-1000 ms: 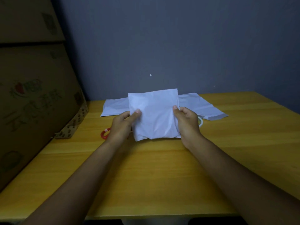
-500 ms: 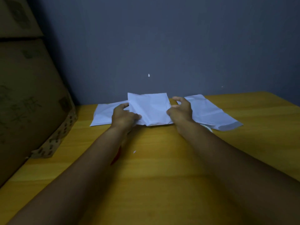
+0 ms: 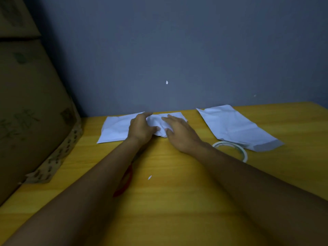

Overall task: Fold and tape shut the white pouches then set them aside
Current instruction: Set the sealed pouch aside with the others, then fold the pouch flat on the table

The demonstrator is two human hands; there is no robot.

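A folded, crumpled white pouch [image 3: 157, 122] lies at the back of the yellow table [image 3: 168, 201], partly on top of a flat white pouch [image 3: 115, 128]. My left hand [image 3: 141, 127] holds its left side, with fingers curled over the far edge and the thumb on top. On its right side my right hand [image 3: 179, 133] lies flat with straight fingers. Another flat white pouch [image 3: 234, 128] lies apart at the right. A roll of clear tape [image 3: 244, 153] sits just beside my right forearm.
Large cardboard boxes [image 3: 30, 112] stand along the left edge of the table. A red-handled object [image 3: 128, 176] lies mostly hidden under my left forearm. A small white scrap [image 3: 149, 177] is on the table between my arms. A grey wall closes the back.
Both hands carried the folded pouch from upright in front of me to the back of the table and laid it down. My right hand flattened onto it. The tape roll came into view.
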